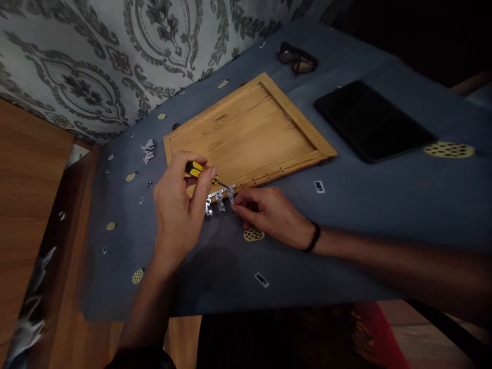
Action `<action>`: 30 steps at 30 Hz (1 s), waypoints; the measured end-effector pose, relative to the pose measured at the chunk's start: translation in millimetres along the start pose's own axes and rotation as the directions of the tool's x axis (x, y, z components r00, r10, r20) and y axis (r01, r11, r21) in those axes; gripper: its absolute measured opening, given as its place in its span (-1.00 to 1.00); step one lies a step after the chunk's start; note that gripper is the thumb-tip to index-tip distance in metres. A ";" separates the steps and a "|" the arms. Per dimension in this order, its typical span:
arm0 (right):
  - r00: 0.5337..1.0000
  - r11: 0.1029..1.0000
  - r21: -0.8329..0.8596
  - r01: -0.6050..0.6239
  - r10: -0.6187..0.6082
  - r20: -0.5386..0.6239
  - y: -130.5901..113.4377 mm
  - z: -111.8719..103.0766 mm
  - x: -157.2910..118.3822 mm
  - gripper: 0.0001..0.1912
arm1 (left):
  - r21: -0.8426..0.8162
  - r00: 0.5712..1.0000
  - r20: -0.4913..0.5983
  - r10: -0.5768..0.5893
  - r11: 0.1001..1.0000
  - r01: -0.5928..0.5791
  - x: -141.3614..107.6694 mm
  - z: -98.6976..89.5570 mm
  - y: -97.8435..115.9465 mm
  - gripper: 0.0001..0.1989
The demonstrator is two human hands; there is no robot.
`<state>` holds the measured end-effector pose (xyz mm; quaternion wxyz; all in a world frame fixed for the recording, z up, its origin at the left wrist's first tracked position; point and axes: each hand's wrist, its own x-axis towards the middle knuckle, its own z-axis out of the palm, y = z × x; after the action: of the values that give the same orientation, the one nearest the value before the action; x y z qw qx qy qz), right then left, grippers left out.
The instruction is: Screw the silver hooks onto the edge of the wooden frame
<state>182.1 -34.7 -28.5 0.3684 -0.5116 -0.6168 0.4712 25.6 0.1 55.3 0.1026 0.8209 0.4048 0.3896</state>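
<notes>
My left hand is closed round the yellow and black handle of a screwdriver. Its thin shaft points down to the right and its tip meets a small metal hook at the near edge of a framed wooden board. Pinched fingers of my right hand steady that same hook from the right. Two similar metal hooks sit in line to its left along the edge. Small dark holes dot the edge further right. Whether a screw is under the tip is too small to tell.
A blue patterned cloth covers the table. Loose metal hooks and some small screws lie left of the board. On the right is a black tablet, with dark glasses behind. A patterned wall borders the back.
</notes>
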 end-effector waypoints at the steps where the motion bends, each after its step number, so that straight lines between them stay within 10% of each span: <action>1: 1.000 1.000 0.004 0.005 -0.005 0.000 0.2 0.0 -0.1 -0.85 | 0.009 1.000 -0.004 0.004 1.000 -0.004 0.1 0.0 -0.5 -0.93; 30: 0.999 1.000 0.009 -0.029 0.029 0.012 -0.1 0.2 -0.2 -0.85 | 0.056 0.997 -0.052 -0.063 0.996 0.065 -0.8 -4.7 -4.1 -0.89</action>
<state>181.9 -34.9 -28.5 0.3602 -0.5160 -0.6092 0.4826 19.5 1.5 56.1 0.0809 0.8001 0.4445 0.3948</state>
